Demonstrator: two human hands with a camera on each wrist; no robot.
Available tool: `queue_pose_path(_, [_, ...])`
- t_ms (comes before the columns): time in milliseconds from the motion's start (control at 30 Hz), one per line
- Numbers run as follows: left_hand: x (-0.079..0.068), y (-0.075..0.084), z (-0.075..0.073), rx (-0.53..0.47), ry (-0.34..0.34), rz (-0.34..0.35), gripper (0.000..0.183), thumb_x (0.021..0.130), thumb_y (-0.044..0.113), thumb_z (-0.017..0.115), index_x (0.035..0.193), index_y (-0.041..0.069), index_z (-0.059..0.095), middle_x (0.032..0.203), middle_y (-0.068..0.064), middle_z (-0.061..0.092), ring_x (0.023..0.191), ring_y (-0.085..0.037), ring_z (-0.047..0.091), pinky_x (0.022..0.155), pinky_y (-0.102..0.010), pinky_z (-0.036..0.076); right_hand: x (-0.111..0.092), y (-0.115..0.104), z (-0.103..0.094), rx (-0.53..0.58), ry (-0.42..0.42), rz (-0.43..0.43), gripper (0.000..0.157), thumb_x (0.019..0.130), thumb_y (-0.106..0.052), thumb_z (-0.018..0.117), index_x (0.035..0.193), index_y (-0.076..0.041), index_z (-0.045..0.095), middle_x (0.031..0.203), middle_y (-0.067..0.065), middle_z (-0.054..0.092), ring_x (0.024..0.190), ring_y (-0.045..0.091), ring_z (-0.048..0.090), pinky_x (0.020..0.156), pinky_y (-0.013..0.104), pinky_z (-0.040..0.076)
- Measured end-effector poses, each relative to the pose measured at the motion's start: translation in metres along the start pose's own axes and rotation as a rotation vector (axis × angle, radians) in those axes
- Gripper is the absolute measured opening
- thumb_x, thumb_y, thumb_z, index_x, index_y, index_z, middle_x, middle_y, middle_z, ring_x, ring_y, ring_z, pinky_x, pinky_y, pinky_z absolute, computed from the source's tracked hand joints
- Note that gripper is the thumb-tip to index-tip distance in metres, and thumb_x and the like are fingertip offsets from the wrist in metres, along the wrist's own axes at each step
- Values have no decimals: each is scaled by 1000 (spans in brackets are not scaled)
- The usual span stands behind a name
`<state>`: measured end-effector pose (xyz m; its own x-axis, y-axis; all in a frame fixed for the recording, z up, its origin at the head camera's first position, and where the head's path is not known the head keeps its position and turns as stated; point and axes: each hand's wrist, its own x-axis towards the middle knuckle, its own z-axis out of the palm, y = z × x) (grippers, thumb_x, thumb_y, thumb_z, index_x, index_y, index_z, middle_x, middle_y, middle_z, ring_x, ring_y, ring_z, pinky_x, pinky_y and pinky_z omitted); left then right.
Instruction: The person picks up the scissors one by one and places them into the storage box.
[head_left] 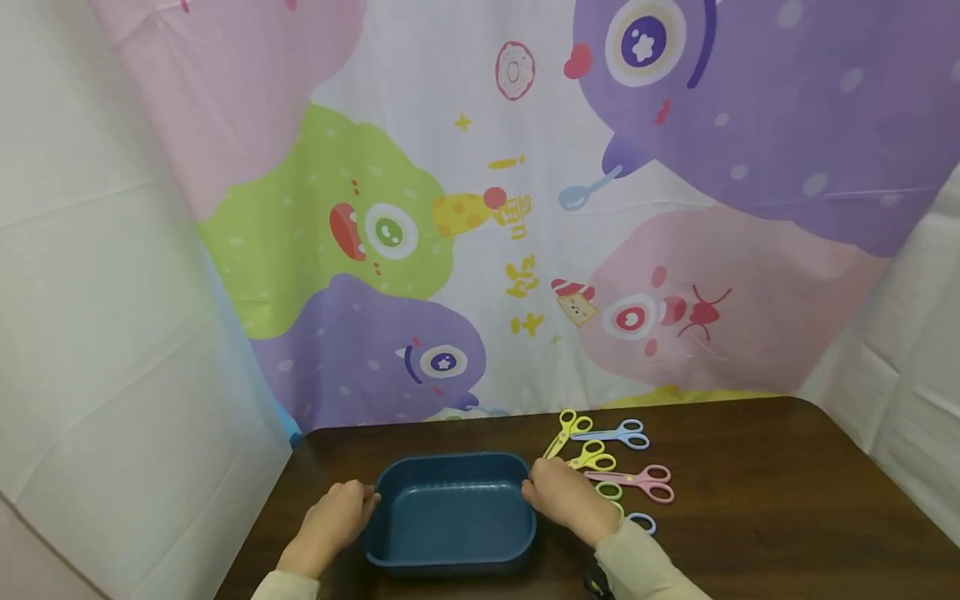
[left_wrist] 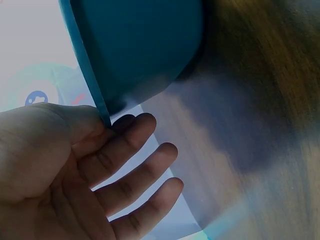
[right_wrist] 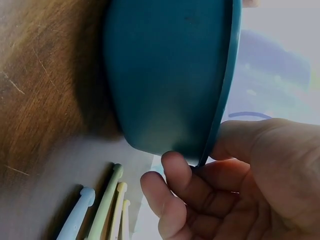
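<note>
holding the blue-green tub [head_left: 453, 521] by both short ends, a bit left of the middle of the table [head_left: 757, 483]. not showing clearly whether resting on the wood or floating just over it. looking like steadying or moving the tub, so best keeping both ends at the same height, pinching the same on each side, and going slowly, without twisting the thin lip. looking deep, smooth and a little shiny inside, having round corners. pinching the left rim with the thumb and first finger of the left hand [head_left: 336, 515], letting the other fingers spread loosely below. pinching the right rim much the same way with the right hand [head_left: 566, 493], bending the other fingers softly. seeing scissors [head_left: 561, 437] just beyond and beside that hand: two yellow, one pink [head_left: 632, 479], one blue [head_left: 611, 435], one green [right_wrist: 106, 197] and another blue handle [head_left: 653, 524]. likely needing more care on this side, so as not to bump them. facing, farther back, a cloth [head_left: 525, 125] full of funny monsters.
</note>
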<state>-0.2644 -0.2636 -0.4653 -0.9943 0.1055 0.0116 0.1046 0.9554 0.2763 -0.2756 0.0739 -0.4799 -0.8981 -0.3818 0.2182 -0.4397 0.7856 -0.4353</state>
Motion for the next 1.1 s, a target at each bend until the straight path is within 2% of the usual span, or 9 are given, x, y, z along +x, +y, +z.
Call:
queue_pose_path(233, [-1, 0, 1, -5, -22, 0, 20, 99, 15, 67, 112, 4, 78, 102, -13, 77, 88, -34, 74, 68, -54, 57, -4, -2, 0, 15, -7, 12, 42, 93, -8, 64, 53, -14, 50, 53, -5, 39, 49, 12, 40, 51, 31, 38])
queue_pose_path(467, [-3, -1, 2, -9, -14, 4, 19, 99, 15, 67, 109, 5, 78, 90, -7, 75, 77, -26, 71, 63, -49, 54, -6, -5, 1, 9, -17, 82, 41, 93, -11, 64, 54, -14, 52, 54, -4, 41, 50, 13, 43, 50, 33, 39])
queue_pose_path(667, [-3, 0, 2, 8, 26, 21, 13, 98, 14, 68, 101, 7, 79, 84, -6, 73, 76, -28, 70, 63, -49, 54, -4, -5, 1, -2, -2, 103, 40, 93, -12, 65, 55, -14, 53, 55, -3, 44, 51, 14, 44, 51, 34, 40])
queue_pose_path(867, [-3, 3, 4, 16, 63, 42, 12, 97, 12, 68, 90, 7, 76, 73, -4, 68, 67, -23, 65, 59, -44, 51, -5, -7, 1, -20, 12, 118, 37, 91, -13, 66, 56, -13, 55, 57, -1, 49, 52, 15, 45, 51, 35, 41])
queue_pose_path(1100, [-5, 2, 4, 9, 37, 15, 13, 98, 13, 66, 96, 6, 77, 78, -5, 70, 71, -26, 67, 60, -48, 52, -7, -11, 8, -73, 61, 147, 29, 88, -12, 66, 60, -11, 59, 61, 3, 59, 54, 15, 54, 49, 39, 46])
